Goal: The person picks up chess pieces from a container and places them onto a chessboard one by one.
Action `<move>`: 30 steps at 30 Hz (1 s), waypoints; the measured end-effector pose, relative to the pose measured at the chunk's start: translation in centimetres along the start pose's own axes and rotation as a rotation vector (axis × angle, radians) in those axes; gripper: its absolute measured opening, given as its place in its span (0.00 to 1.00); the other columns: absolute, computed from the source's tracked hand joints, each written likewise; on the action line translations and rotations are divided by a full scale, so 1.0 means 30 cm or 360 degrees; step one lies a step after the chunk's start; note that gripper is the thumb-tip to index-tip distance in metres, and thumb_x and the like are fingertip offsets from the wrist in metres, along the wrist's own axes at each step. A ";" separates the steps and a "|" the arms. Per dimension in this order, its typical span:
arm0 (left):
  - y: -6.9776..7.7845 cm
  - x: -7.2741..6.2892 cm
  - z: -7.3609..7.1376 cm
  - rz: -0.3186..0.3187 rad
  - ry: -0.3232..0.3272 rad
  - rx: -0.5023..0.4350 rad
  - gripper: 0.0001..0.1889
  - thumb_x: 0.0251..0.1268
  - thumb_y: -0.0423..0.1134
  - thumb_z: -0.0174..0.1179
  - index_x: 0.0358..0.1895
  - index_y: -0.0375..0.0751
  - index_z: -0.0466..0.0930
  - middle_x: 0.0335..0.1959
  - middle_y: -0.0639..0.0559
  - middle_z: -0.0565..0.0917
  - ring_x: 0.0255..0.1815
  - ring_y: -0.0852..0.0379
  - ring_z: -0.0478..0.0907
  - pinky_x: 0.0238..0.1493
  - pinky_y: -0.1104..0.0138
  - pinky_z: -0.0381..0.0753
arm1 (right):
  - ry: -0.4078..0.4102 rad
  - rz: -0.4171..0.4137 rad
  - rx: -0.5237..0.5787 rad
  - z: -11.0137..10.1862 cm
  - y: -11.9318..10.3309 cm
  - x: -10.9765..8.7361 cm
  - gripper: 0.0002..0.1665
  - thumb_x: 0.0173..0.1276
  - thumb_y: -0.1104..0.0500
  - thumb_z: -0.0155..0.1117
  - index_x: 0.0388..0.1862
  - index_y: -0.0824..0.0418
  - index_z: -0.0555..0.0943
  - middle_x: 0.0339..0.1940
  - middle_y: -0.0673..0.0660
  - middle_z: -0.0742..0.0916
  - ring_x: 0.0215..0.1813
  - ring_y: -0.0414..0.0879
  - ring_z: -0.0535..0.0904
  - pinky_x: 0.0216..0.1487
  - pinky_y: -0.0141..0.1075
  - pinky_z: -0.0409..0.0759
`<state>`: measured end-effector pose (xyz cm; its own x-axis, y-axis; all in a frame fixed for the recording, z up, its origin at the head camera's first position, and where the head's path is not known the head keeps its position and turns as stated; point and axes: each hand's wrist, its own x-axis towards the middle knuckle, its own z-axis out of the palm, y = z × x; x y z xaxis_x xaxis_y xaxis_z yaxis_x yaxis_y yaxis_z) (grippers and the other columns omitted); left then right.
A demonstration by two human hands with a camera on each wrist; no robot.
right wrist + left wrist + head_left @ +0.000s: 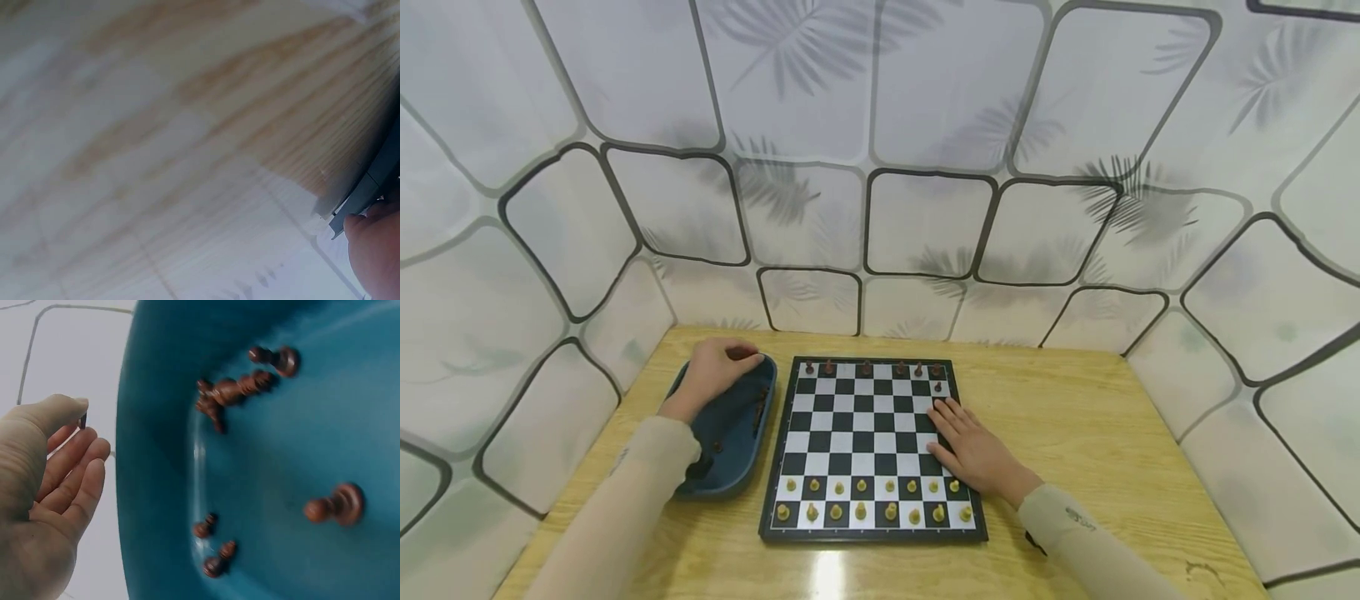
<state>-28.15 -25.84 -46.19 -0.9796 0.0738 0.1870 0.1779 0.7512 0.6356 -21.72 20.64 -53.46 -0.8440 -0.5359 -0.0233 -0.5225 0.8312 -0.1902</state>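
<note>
My left hand point(718, 371) is raised over the far end of a blue tray point(156, 456). Its thumb and forefinger pinch a small dark chess piece point(82, 420), mostly hidden by the fingers. Inside the tray lie several brown chess pieces, among them a pawn point(337, 505) and a longer piece point(240, 389). My right hand point(973, 450) rests with extended fingers on the right edge of a chessboard point(863, 421). Along the board's far row stand several brown pieces point(867, 367), with a single brown pawn point(937, 386) in front at the right.
Two rows of pale yellow chess pieces point(861, 510) fill the near side of the board. Board and tray lie side by side on a wooden table point(1075, 417). Patterned fabric walls point(925, 225) enclose the table at the back and both sides.
</note>
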 end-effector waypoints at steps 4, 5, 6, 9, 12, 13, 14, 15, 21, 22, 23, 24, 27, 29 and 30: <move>0.045 0.014 0.011 0.0033 0.0009 -0.0046 0.14 0.73 0.40 0.68 0.52 0.33 0.89 0.47 0.36 0.91 0.48 0.39 0.88 0.49 0.48 0.87 | -0.0003 0.0007 -0.0006 0.003 0.002 0.000 0.43 0.85 0.35 0.43 0.86 0.59 0.59 0.87 0.60 0.62 0.89 0.58 0.51 0.86 0.54 0.55; 0.055 0.019 0.016 0.0051 0.0011 -0.0060 0.14 0.72 0.40 0.68 0.52 0.33 0.89 0.47 0.36 0.91 0.48 0.39 0.89 0.48 0.48 0.88 | -0.0003 0.0008 -0.0010 0.003 0.002 0.000 0.43 0.85 0.35 0.43 0.86 0.59 0.59 0.87 0.60 0.62 0.89 0.58 0.51 0.86 0.54 0.55; 0.067 0.023 0.021 0.0064 0.0013 -0.0075 0.13 0.72 0.39 0.68 0.51 0.33 0.90 0.46 0.36 0.91 0.47 0.39 0.89 0.48 0.49 0.88 | 0.0000 0.0007 -0.0007 0.004 0.002 0.000 0.42 0.85 0.35 0.43 0.86 0.59 0.59 0.87 0.60 0.62 0.89 0.58 0.51 0.86 0.54 0.55; 0.096 0.039 0.039 0.0115 0.0007 -0.0093 0.12 0.71 0.38 0.69 0.50 0.33 0.90 0.45 0.37 0.92 0.45 0.40 0.89 0.44 0.51 0.89 | 0.0003 0.0009 -0.0002 0.003 0.001 -0.001 0.42 0.85 0.36 0.43 0.86 0.59 0.59 0.87 0.60 0.62 0.89 0.58 0.51 0.86 0.54 0.55; 0.127 0.050 0.057 0.0142 -0.0015 -0.0089 0.12 0.71 0.39 0.69 0.49 0.33 0.90 0.45 0.38 0.92 0.44 0.43 0.89 0.42 0.53 0.88 | 0.0002 0.0012 0.0009 0.000 -0.002 -0.003 0.42 0.85 0.36 0.44 0.86 0.59 0.59 0.87 0.60 0.62 0.89 0.58 0.51 0.86 0.54 0.55; 0.137 0.054 0.063 0.0150 -0.0024 -0.0080 0.12 0.72 0.39 0.69 0.50 0.34 0.90 0.45 0.39 0.92 0.44 0.43 0.88 0.41 0.54 0.88 | -0.0003 0.0016 0.0007 -0.001 -0.002 -0.003 0.42 0.85 0.36 0.44 0.86 0.59 0.59 0.87 0.60 0.62 0.89 0.58 0.51 0.86 0.54 0.55; 0.148 0.055 0.068 0.0158 -0.0035 -0.0081 0.12 0.72 0.39 0.69 0.50 0.34 0.90 0.46 0.39 0.92 0.44 0.44 0.88 0.42 0.54 0.88 | -0.0001 0.0013 0.0010 -0.002 -0.003 -0.004 0.42 0.85 0.36 0.44 0.86 0.59 0.59 0.87 0.60 0.63 0.89 0.59 0.52 0.86 0.55 0.55; 0.157 0.058 0.076 0.0178 -0.0040 -0.0072 0.12 0.72 0.40 0.69 0.50 0.35 0.91 0.46 0.40 0.92 0.44 0.45 0.88 0.42 0.54 0.88 | -0.0003 0.0014 0.0007 -0.003 -0.004 -0.004 0.42 0.85 0.36 0.44 0.86 0.59 0.59 0.87 0.60 0.62 0.89 0.59 0.52 0.86 0.55 0.55; 0.210 0.073 0.123 0.0273 -0.0077 -0.0078 0.11 0.72 0.42 0.70 0.49 0.39 0.92 0.43 0.44 0.93 0.41 0.50 0.88 0.43 0.54 0.87 | -0.0008 0.0018 0.0013 -0.004 -0.006 -0.005 0.42 0.85 0.36 0.44 0.86 0.59 0.59 0.87 0.60 0.62 0.89 0.58 0.51 0.86 0.54 0.55; 0.218 0.075 0.131 0.0277 -0.0093 -0.0090 0.12 0.72 0.42 0.70 0.49 0.39 0.91 0.43 0.45 0.93 0.39 0.51 0.88 0.42 0.55 0.87 | -0.0006 0.0016 0.0016 -0.004 -0.005 -0.004 0.42 0.85 0.36 0.44 0.86 0.59 0.59 0.87 0.60 0.62 0.89 0.58 0.51 0.86 0.54 0.55; 0.228 0.077 0.139 0.0276 -0.0112 -0.0101 0.12 0.72 0.42 0.69 0.49 0.39 0.91 0.43 0.45 0.93 0.38 0.52 0.88 0.40 0.56 0.87 | -0.0008 0.0017 0.0017 -0.005 -0.006 -0.004 0.42 0.85 0.36 0.44 0.86 0.59 0.59 0.87 0.60 0.62 0.89 0.58 0.51 0.86 0.54 0.54; 0.237 0.079 0.147 0.0277 -0.0130 -0.0109 0.12 0.72 0.43 0.69 0.49 0.38 0.91 0.42 0.46 0.93 0.37 0.52 0.88 0.39 0.58 0.86 | -0.0009 0.0016 0.0018 -0.005 -0.006 -0.004 0.42 0.85 0.36 0.43 0.86 0.59 0.59 0.87 0.60 0.62 0.89 0.58 0.51 0.86 0.54 0.54; 0.264 0.085 0.174 0.0291 -0.0175 -0.0148 0.12 0.73 0.42 0.69 0.50 0.37 0.91 0.40 0.47 0.93 0.34 0.52 0.88 0.36 0.61 0.85 | -0.0006 0.0012 0.0016 -0.005 -0.005 -0.004 0.42 0.85 0.36 0.43 0.86 0.59 0.58 0.87 0.60 0.62 0.89 0.58 0.51 0.86 0.54 0.54; 0.285 0.087 0.192 0.0313 -0.0187 -0.0158 0.12 0.73 0.42 0.69 0.49 0.37 0.91 0.39 0.47 0.93 0.35 0.52 0.89 0.35 0.62 0.85 | 0.0005 0.0001 0.0020 -0.006 -0.005 -0.005 0.42 0.85 0.36 0.43 0.86 0.60 0.59 0.87 0.61 0.62 0.89 0.58 0.51 0.86 0.55 0.55; 0.296 0.088 0.201 0.0326 -0.0188 -0.0157 0.12 0.73 0.43 0.69 0.49 0.38 0.91 0.39 0.48 0.93 0.36 0.52 0.89 0.36 0.61 0.85 | 0.0012 -0.0005 0.0023 -0.006 -0.005 -0.006 0.42 0.85 0.37 0.44 0.86 0.60 0.59 0.87 0.61 0.63 0.89 0.59 0.52 0.86 0.55 0.55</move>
<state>-29.72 -15.02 -44.57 -0.9252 0.2986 0.2343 0.3766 0.6455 0.6645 -21.51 20.64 -53.25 -0.8433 -0.5373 -0.0150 -0.5234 0.8272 -0.2045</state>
